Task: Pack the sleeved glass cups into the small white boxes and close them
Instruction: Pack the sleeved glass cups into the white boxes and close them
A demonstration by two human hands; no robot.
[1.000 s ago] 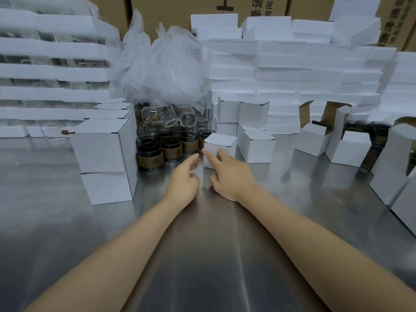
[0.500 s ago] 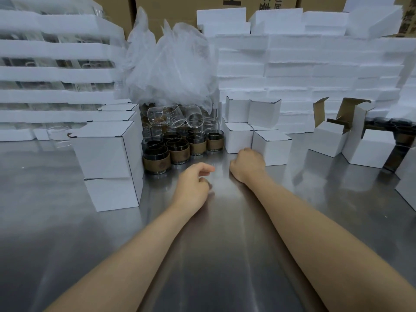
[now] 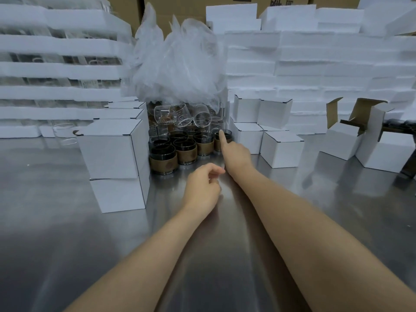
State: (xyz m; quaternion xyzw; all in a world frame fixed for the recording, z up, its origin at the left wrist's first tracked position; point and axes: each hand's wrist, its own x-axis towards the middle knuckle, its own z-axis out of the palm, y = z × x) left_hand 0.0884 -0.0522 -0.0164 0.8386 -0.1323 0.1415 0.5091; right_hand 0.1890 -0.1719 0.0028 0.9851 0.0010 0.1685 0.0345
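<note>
Pointing at round brown-sleeved glass cup (image 3: 217,144), right hand (image 3: 236,154), steel table (image 3: 67,221)

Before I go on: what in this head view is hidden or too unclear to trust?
- Right hand: whether its forefinger touches the end sleeved cup; the finger covers the rim.
- Clear glasses behind: count hidden by the plastic bag.
- Closed white boxes: contents unseen.
- Dark items at right edge: cut off by the frame.

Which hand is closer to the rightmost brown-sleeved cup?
Right. The right hand has its forefinger at the rim of the cup; the left hand is nearer the person, apart.
</note>
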